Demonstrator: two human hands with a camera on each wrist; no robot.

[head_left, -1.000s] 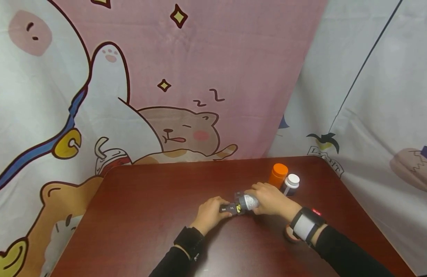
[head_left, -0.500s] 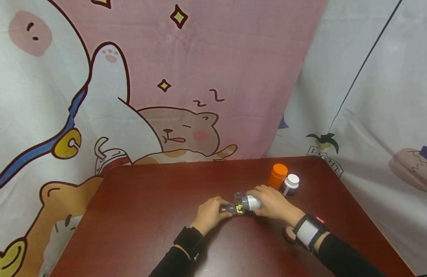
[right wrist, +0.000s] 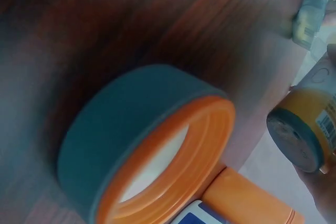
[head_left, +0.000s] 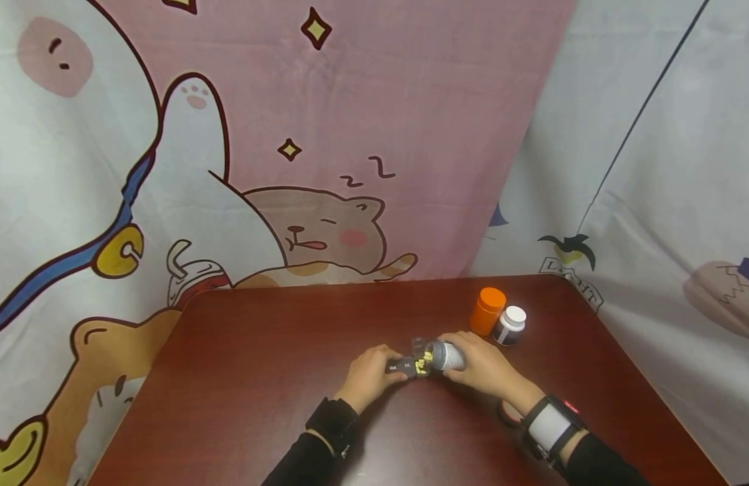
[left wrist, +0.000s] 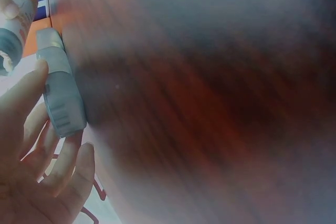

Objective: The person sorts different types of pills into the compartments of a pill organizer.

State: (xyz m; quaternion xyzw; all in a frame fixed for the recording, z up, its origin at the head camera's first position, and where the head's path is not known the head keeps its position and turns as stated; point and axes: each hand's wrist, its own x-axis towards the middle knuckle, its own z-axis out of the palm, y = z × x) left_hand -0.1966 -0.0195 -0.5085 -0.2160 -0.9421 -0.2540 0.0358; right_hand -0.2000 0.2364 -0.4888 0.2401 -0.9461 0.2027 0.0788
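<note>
My left hand [head_left: 368, 374] grips one end of a dark pill organizer [head_left: 401, 366] near the middle of the table, thumb and fingers on its sides. A lid at its far right end stands raised, and yellow pills [head_left: 420, 366] lie in that compartment. My right hand [head_left: 484, 364] holds a grey pill bottle [head_left: 452, 356] with a pale label, tipped sideways, its mouth facing the organizer. Yellow pills show at the mouth. In the right wrist view, the bottle's dark base [right wrist: 294, 140] faces the camera. A dark bottle cap [right wrist: 131, 124] with an orange inside lies near the right wrist.
An orange bottle [head_left: 487, 312] and a white-capped dark bottle [head_left: 510, 325] stand close together behind my right hand. The brown table [head_left: 277, 344] meets a printed cloth backdrop [head_left: 447, 169] at its far edge.
My right hand has drawn back slightly to the right with the pill bottle, its mouth now more apart from the organizer. More yellow pills show in the compartment and at the mouth.
</note>
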